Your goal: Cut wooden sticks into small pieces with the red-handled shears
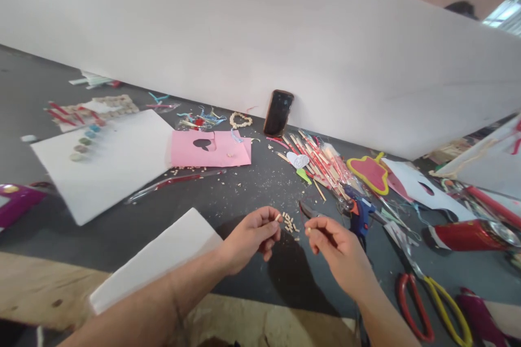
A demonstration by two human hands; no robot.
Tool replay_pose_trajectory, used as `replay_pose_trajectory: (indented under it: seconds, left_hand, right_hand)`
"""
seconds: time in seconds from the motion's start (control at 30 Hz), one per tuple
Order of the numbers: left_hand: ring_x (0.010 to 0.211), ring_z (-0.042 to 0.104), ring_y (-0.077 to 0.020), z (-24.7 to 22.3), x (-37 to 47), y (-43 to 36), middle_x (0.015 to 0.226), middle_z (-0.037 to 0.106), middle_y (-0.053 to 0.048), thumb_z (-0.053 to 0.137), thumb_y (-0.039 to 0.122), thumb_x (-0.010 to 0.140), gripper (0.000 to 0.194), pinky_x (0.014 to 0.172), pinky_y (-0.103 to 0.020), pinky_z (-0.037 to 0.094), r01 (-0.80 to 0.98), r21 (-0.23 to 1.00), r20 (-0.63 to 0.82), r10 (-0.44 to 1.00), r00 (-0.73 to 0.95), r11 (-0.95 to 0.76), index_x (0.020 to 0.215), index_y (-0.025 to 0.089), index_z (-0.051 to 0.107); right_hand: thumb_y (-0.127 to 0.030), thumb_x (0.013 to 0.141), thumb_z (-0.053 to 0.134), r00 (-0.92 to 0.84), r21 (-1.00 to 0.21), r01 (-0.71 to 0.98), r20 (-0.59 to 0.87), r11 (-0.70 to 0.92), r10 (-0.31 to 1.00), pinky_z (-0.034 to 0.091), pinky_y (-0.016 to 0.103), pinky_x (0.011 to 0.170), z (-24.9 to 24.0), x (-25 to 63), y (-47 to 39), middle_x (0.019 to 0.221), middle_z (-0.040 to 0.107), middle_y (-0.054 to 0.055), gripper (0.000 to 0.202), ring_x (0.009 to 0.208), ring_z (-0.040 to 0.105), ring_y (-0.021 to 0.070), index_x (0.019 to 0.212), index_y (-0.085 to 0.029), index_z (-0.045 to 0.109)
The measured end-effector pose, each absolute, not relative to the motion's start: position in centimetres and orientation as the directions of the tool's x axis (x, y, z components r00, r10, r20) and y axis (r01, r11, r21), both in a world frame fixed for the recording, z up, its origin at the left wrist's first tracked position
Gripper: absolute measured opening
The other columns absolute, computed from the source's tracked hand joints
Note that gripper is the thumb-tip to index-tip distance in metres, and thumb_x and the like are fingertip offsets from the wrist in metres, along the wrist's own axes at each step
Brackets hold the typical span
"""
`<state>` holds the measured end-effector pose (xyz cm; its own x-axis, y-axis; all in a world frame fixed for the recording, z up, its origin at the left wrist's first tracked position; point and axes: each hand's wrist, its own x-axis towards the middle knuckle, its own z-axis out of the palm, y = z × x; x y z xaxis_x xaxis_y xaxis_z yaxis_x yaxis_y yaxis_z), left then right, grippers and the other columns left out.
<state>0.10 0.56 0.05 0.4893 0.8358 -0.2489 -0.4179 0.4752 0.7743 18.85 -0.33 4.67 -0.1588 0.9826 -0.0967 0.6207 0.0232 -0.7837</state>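
Observation:
Between thumb and index finger, my left hand point(254, 236) pinches a small pale stick piece point(278, 217). To its right, my right hand point(336, 249) is closed in a pinch on another tiny pale piece point(309, 230). The two hands are apart, above the dark table point(248, 195). A small pile of cut pale pieces point(289, 223) lies on the table between them. Just beyond my right hand are the dark tips of a cutting tool point(307, 210), partly hidden by the fingers.
Striped sticks point(311, 157), a blue glue gun point(360, 214), scissors point(415, 271) and a red can point(476, 235) lie right. A phone point(279, 113) leans on the white wall point(228, 38). Pink paper point(183, 149) and white boards point(154, 260) lie left.

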Motion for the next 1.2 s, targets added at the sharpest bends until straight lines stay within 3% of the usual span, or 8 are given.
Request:
replay_pose_trajectory:
  seconds: [0.1,0.23,0.7,1.2]
  left_hand:
    - [0.044,0.034,-0.0032,0.0,0.2,0.4,0.063,0.046,0.004,0.062,0.032,0.075,0.023,0.039,-0.015,0.034,-0.404,0.737,-0.246,0.772,0.587,0.542,0.081,0.017,0.046]
    - [0.041,0.03,-0.0012,-0.1,0.2,0.4,0.06,0.045,0.004,0.062,0.038,0.075,0.027,0.037,-0.014,0.027,-0.336,0.731,-0.287,0.715,0.638,0.594,0.08,0.014,0.05]
    - [0.036,0.037,-0.0006,-0.4,0.4,0.3,0.061,0.051,0.004,0.058,0.042,0.076,0.03,0.037,-0.016,0.025,-0.171,0.859,-0.319,0.765,0.559,0.483,0.075,0.013,0.049]
    - [0.036,0.038,-0.0018,-0.1,0.5,0.4,0.06,0.052,0.004,0.051,0.041,0.079,0.027,0.035,-0.015,0.027,0.017,0.907,-0.362,0.761,0.539,0.42,0.073,0.015,0.049]
  right_hand:
    - [-0.033,0.083,0.048,-0.148,-0.902,0.431,-0.069,0.002,0.987,0.045,0.022,0.056,4.1,17.9,-1.6,0.068,0.057,0.0,0.018,0.06,0.053,0.0106,0.084,-0.018,0.057]
    - [-0.028,0.082,0.05,-0.175,-0.923,0.368,0.05,0.112,0.983,0.046,0.025,0.075,2.5,17.4,-1.5,0.089,0.057,0.004,0.01,0.085,0.056,0.0141,0.08,-0.02,0.057]
    - [-0.019,0.083,0.051,-0.253,-0.776,0.538,0.226,0.331,0.941,0.046,0.024,0.073,0.9,17.9,-1.6,0.089,0.058,0.003,0.008,0.085,0.056,0.0138,0.086,-0.022,0.058]
    - [-0.016,0.082,0.048,-0.371,-0.602,0.655,0.269,0.456,0.889,0.045,0.027,0.073,1.1,18.2,-1.6,0.088,0.057,0.004,0.011,0.083,0.055,0.0142,0.089,-0.02,0.055]
